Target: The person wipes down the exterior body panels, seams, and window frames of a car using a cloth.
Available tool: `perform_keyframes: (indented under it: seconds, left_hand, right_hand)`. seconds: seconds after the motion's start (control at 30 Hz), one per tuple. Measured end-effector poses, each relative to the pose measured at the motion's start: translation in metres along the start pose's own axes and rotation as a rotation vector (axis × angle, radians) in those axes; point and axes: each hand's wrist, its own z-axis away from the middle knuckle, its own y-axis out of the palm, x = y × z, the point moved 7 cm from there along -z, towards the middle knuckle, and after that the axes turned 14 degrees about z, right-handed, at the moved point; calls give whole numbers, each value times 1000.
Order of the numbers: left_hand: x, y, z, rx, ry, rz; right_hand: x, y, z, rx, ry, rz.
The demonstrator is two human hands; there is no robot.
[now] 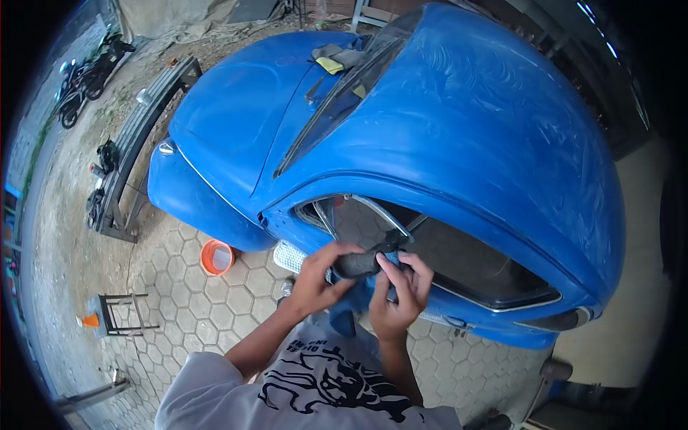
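Note:
In front of my chest, both hands hold a dark grey cloth-like thing (357, 266). My left hand (320, 279) has its fingers wrapped round the left end of it. My right hand (402, 292) pinches its right end, where a blue piece (391, 258) shows between the fingers. Just beyond the hands is the side window of a blue car (315, 158). Whitish swirls mark the car's roof (494, 93). A grey and yellow cloth (331, 64) lies near the base of the windshield.
An orange bucket (216, 257) stands on the paving beside the front fender. Farther left are a small dark stool (120, 313) with an orange item, a long bench (147, 129) with dark objects, and a parked motorcycle (93, 75).

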Motion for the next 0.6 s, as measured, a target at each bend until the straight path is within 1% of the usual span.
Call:
perform_keyframes:
  seconds: [0.03, 0.07, 0.1, 0.17, 0.2, 0.23, 0.3, 0.33, 0.4, 0.43, 0.53, 0.6]
  left_hand:
    - [-4, -15, -6, -77, 7, -112]
    - [-7, -24, -15, -158, 39, -126]
    - [4, -30, -21, -124, 15, -173]
    - [33, -43, -31, -63, -23, -261]
    - [38, -46, -38, -79, -18, -232]
    - [51, -50, -39, -52, -89, -134]
    - [86, -56, -38, -1, -239, 64]
    - [99, -63, -35, -48, -248, 117]
    - [126, -78, -28, -143, -262, 221]
    - [139, -86, -23, -166, -303, 251]
    - [175, -114, -12, -215, -417, 322]
    - [194, -132, -4, -218, -493, 356]
  right_hand:
    - [4, 9, 5, -72, -31, 97]
    - [4, 16, 4, -145, 8, 190]
    - [6, 23, -1, -222, 44, 282]
    - [2, 38, -23, -304, 68, 357]
    - [-3, 47, -35, -338, 78, 404]
    - [-5, 54, -42, -372, 82, 449]
    - [3, 82, -47, -292, 41, 602]
    - [7, 97, -45, -245, 21, 678]
    - [6, 144, -27, -116, 15, 703]
    - [4, 168, -15, -50, 16, 717]
    - [-3, 208, 3, -67, -3, 731]
    - [6, 214, 5, -73, 20, 780]
